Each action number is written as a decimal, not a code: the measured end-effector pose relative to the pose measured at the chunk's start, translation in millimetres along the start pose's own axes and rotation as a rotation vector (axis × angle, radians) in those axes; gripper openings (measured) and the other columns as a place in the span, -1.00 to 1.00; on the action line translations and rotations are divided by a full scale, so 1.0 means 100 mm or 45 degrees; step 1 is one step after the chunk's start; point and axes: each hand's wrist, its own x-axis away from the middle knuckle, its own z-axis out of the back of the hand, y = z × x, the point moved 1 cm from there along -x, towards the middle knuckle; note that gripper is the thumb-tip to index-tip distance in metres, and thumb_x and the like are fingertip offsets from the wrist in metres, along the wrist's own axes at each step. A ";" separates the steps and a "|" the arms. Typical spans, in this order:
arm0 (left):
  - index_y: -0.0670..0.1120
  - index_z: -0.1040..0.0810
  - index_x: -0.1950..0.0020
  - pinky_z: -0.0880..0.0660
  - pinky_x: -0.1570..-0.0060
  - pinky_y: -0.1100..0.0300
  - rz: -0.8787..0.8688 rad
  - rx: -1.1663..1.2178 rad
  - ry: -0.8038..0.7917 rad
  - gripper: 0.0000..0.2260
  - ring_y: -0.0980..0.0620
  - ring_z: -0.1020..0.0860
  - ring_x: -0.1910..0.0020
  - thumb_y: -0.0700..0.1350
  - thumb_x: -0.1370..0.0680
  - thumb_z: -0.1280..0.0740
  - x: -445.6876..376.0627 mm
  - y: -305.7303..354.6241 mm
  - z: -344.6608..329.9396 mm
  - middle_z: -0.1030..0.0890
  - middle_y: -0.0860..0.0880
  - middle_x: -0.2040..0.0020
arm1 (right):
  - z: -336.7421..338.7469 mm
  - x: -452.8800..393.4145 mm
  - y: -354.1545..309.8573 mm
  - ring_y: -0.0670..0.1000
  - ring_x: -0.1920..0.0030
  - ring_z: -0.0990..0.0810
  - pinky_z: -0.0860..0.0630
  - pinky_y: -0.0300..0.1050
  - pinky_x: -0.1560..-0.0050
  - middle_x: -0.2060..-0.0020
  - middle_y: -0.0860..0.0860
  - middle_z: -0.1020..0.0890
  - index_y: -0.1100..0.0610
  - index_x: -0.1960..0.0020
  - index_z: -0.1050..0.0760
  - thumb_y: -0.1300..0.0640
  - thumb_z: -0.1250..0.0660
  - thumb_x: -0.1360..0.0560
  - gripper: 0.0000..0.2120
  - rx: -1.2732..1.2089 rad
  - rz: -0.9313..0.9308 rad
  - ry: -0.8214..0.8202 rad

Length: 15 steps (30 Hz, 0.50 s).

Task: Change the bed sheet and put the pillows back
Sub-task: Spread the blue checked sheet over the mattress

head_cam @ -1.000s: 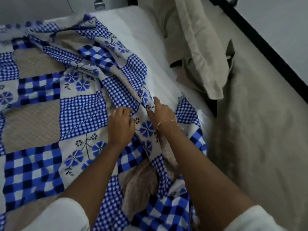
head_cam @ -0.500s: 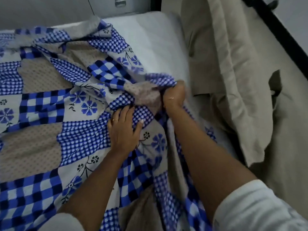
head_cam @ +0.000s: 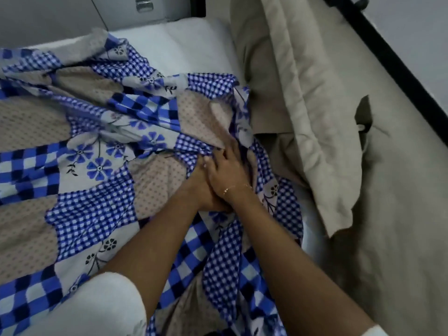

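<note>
A blue-and-white checked patchwork bed sheet (head_cam: 101, 166) with flower squares lies crumpled over the white mattress (head_cam: 194, 47). My hands meet near the sheet's right edge. My left hand (head_cam: 200, 187) lies mostly under the right one, its fingertips bunching a fold of the sheet. My right hand (head_cam: 229, 170), with a thin bracelet at the wrist, lies across the left, its fingers spread fairly straight and pressing into a crease of the sheet. A beige pillow (head_cam: 305, 105) leans just right of the mattress.
Beige cloth (head_cam: 400, 226) is spread to the right of the bed, below the pillow. A black bar (head_cam: 392, 61) runs diagonally at the far right. A grey cabinet with a metal handle (head_cam: 143, 6) stands behind the bed's far end.
My right hand has come back from the sheet's far edge and now lies over my left hand. The sheet's right part has been drawn out towards the pillow, covering more mattress.
</note>
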 end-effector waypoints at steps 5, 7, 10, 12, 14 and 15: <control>-0.09 0.01 -0.52 0.07 -0.48 -0.07 0.304 0.177 0.251 -0.37 -0.07 -0.03 -0.50 0.17 -0.58 -0.12 0.14 0.46 0.12 -0.07 -0.09 -0.52 | 0.29 0.30 0.07 0.10 -0.29 -0.44 -0.27 -0.19 -0.27 -0.30 0.15 -0.48 0.24 -0.28 -0.47 0.11 -0.12 -0.61 -0.67 -0.173 -0.024 0.279; -0.14 -0.10 -0.49 -0.07 -0.44 0.03 0.456 0.483 0.494 -0.48 -0.04 -0.13 -0.46 0.07 -0.61 -0.11 0.31 0.63 0.06 -0.18 -0.10 -0.47 | 0.33 0.44 0.00 0.13 -0.20 -0.52 -0.35 -0.15 -0.20 -0.21 0.19 -0.54 0.30 -0.18 -0.53 0.15 -0.14 -0.58 -0.68 -0.215 0.079 0.329; -0.24 -0.32 -0.34 -0.29 -0.28 0.06 0.384 0.852 0.753 -0.62 -0.10 -0.36 -0.28 -0.05 -0.60 -0.17 0.51 0.82 0.00 -0.41 -0.19 -0.31 | 0.40 0.69 -0.01 0.17 -0.02 -0.58 -0.44 -0.06 -0.02 -0.04 0.21 -0.60 0.34 -0.05 -0.57 0.17 -0.16 -0.58 -0.71 -0.249 0.066 0.409; -0.26 -0.36 -0.30 -0.31 -0.23 0.07 0.268 0.795 0.761 -0.62 -0.12 -0.40 -0.23 -0.05 -0.59 -0.19 0.65 0.98 0.00 -0.45 -0.20 -0.24 | 0.47 0.91 0.02 0.15 0.15 -0.57 -0.47 0.01 0.15 0.13 0.20 -0.61 0.33 0.06 -0.56 0.14 -0.15 -0.57 -0.70 -0.260 0.056 0.449; -0.23 -0.29 -0.37 -0.26 -0.26 0.12 0.172 0.612 0.724 -0.57 -0.08 -0.37 -0.26 0.00 -0.60 -0.15 0.81 1.14 -0.03 -0.41 -0.16 -0.29 | 0.53 1.17 0.06 0.15 0.23 -0.55 -0.42 -0.04 0.24 0.23 0.20 -0.59 0.32 0.14 -0.55 0.10 -0.15 -0.55 -0.67 -0.243 0.014 0.507; -0.20 -0.24 -0.41 -0.25 -0.26 0.15 0.138 0.511 0.696 -0.54 -0.05 -0.36 -0.26 0.03 -0.59 -0.14 0.90 1.24 -0.06 -0.39 -0.13 -0.32 | 0.57 1.32 0.11 0.17 0.23 -0.55 -0.38 -0.06 0.24 0.24 0.21 -0.59 0.32 0.16 -0.54 0.09 -0.15 -0.55 -0.67 -0.223 -0.045 0.536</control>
